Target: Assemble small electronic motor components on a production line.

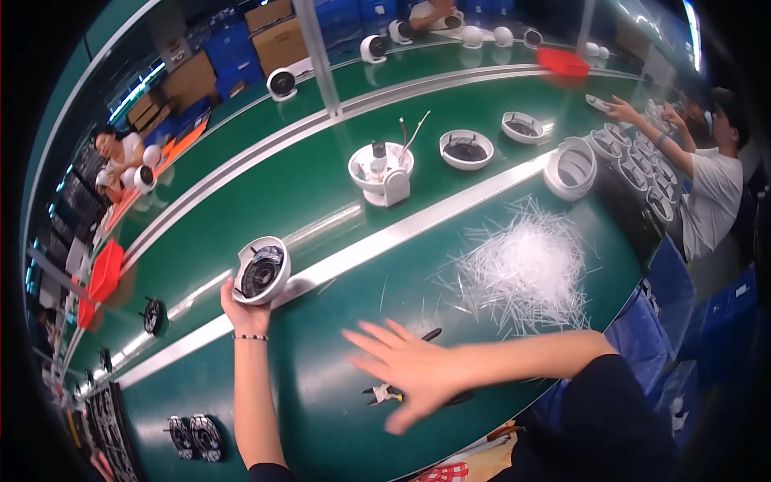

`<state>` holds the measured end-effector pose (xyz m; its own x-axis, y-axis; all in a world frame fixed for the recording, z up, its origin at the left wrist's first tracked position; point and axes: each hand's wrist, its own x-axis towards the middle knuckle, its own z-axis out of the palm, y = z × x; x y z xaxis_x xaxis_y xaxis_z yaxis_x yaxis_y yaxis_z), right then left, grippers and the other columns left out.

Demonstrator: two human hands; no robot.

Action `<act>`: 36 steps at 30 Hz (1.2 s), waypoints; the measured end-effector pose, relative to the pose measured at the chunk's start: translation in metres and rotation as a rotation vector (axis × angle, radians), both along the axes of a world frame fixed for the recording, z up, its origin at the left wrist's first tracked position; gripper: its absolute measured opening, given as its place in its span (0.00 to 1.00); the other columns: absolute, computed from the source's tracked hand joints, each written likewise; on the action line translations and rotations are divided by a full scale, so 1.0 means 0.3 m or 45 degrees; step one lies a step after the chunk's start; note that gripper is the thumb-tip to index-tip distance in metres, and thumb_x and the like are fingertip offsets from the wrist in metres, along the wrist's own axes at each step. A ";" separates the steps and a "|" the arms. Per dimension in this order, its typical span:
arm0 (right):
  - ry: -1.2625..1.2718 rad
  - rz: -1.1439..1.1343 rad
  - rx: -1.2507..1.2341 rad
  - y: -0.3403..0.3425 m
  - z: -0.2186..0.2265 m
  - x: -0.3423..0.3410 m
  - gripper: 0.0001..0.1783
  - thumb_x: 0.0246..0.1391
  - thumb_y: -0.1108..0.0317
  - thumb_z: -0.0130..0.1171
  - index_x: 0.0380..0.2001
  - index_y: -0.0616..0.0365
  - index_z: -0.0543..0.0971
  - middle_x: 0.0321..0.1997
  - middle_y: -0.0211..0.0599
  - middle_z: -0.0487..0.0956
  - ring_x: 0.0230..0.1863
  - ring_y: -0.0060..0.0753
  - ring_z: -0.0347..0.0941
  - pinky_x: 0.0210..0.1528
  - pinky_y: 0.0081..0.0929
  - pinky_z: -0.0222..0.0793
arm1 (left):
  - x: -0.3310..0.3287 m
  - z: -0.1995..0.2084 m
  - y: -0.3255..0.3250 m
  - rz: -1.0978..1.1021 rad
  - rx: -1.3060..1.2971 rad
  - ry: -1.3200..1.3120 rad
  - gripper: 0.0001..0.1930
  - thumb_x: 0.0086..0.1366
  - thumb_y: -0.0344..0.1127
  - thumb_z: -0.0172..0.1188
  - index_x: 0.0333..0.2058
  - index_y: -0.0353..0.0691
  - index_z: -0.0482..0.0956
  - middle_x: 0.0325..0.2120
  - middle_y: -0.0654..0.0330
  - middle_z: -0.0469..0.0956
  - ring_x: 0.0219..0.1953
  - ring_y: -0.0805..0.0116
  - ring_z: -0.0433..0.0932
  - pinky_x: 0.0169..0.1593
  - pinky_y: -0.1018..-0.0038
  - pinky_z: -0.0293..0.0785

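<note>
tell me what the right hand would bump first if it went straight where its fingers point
Likely the left hand, around the wrist with the dark beaded bracelet, just below the white, rounded plastic shell it holds. Depth is unclear, so the right hand might pass over or under it.

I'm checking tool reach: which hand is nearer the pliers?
Right. The right hand is spread over the pliers, partly covering them; the left hand is off to their left, holding a white housing.

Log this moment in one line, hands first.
left hand: holds white shell | right hand: open, blurred, partly hiding pliers | white strips: heaped on bench
</note>
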<state>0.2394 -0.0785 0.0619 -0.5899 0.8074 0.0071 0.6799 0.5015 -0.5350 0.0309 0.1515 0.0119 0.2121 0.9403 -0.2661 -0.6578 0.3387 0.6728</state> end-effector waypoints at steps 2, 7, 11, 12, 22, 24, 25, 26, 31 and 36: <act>-0.330 0.001 -0.196 -0.118 0.009 0.050 0.61 0.23 0.44 0.67 0.57 0.68 0.50 0.63 0.59 0.41 0.64 0.59 0.36 0.58 0.61 0.37 | -0.016 -0.024 0.132 -0.059 0.100 0.137 0.20 0.56 0.45 0.44 0.44 0.41 0.69 0.43 0.57 0.72 0.47 0.61 0.70 0.50 0.60 0.65; -0.362 -0.156 0.082 -0.192 -0.038 0.128 0.53 0.28 0.52 0.66 0.56 0.66 0.54 0.54 0.51 0.59 0.53 0.49 0.57 0.58 0.53 0.44 | -0.045 -0.088 0.383 -0.073 0.022 0.512 0.18 0.55 0.42 0.50 0.42 0.41 0.70 0.41 0.56 0.73 0.43 0.63 0.72 0.45 0.66 0.68; -0.311 -0.243 0.244 -0.151 -0.104 0.187 0.39 0.26 0.62 0.62 0.46 0.66 0.65 0.43 0.46 0.65 0.44 0.45 0.62 0.52 0.43 0.55 | -0.064 -0.011 0.526 0.488 0.768 1.865 0.17 0.54 0.38 0.53 0.39 0.32 0.72 0.40 0.51 0.73 0.42 0.59 0.72 0.46 0.69 0.67; -0.283 -0.328 0.321 -0.140 -0.130 0.218 0.31 0.24 0.65 0.60 0.39 0.64 0.67 0.37 0.42 0.65 0.40 0.43 0.63 0.46 0.38 0.58 | -0.003 0.063 0.536 0.748 1.139 2.081 0.18 0.55 0.40 0.53 0.41 0.32 0.72 0.41 0.51 0.73 0.44 0.60 0.72 0.48 0.70 0.64; -0.181 -1.228 0.768 0.269 0.289 0.807 0.25 0.31 0.64 0.57 0.40 0.54 0.72 0.32 0.40 0.71 0.37 0.44 0.68 0.37 0.36 0.65 | 1.019 0.363 0.494 -0.853 1.879 1.752 0.15 0.54 0.35 0.55 0.40 0.37 0.75 0.38 0.53 0.76 0.41 0.64 0.75 0.45 0.73 0.70; -0.481 -1.181 0.537 0.374 0.279 0.854 0.24 0.31 0.63 0.58 0.39 0.53 0.75 0.32 0.40 0.71 0.37 0.41 0.68 0.39 0.32 0.65 | 1.085 0.290 0.524 -0.956 1.673 1.973 0.16 0.55 0.40 0.55 0.39 0.35 0.76 0.34 0.56 0.77 0.34 0.68 0.75 0.40 0.73 0.71; -0.493 -1.195 0.534 0.407 0.270 0.873 0.24 0.31 0.63 0.58 0.39 0.53 0.75 0.32 0.40 0.71 0.37 0.41 0.68 0.39 0.32 0.65 | 1.114 0.271 0.525 -0.994 1.587 1.950 0.16 0.55 0.41 0.56 0.38 0.36 0.76 0.33 0.58 0.77 0.33 0.70 0.75 0.37 0.74 0.72; -0.666 -1.174 0.459 0.440 0.258 0.887 0.23 0.32 0.61 0.58 0.38 0.52 0.76 0.33 0.40 0.72 0.38 0.41 0.69 0.40 0.33 0.65 | 1.140 0.255 0.530 -1.031 1.495 1.931 0.16 0.55 0.41 0.56 0.38 0.36 0.77 0.31 0.59 0.78 0.31 0.72 0.74 0.34 0.76 0.72; -0.984 -1.133 0.327 0.565 0.239 0.898 0.20 0.33 0.58 0.59 0.34 0.52 0.78 0.34 0.40 0.72 0.40 0.40 0.69 0.40 0.35 0.64 | 1.139 0.245 0.534 -1.028 1.606 1.604 0.09 0.51 0.31 0.61 0.29 0.32 0.79 0.23 0.60 0.78 0.24 0.79 0.73 0.28 0.81 0.70; -0.983 -1.110 0.226 0.593 0.236 0.903 0.17 0.33 0.59 0.60 0.29 0.55 0.78 0.33 0.40 0.73 0.40 0.39 0.68 0.40 0.34 0.64 | 1.163 0.254 0.476 -0.844 1.834 1.695 0.07 0.45 0.27 0.61 0.26 0.35 0.80 0.22 0.60 0.76 0.25 0.73 0.73 0.31 0.77 0.69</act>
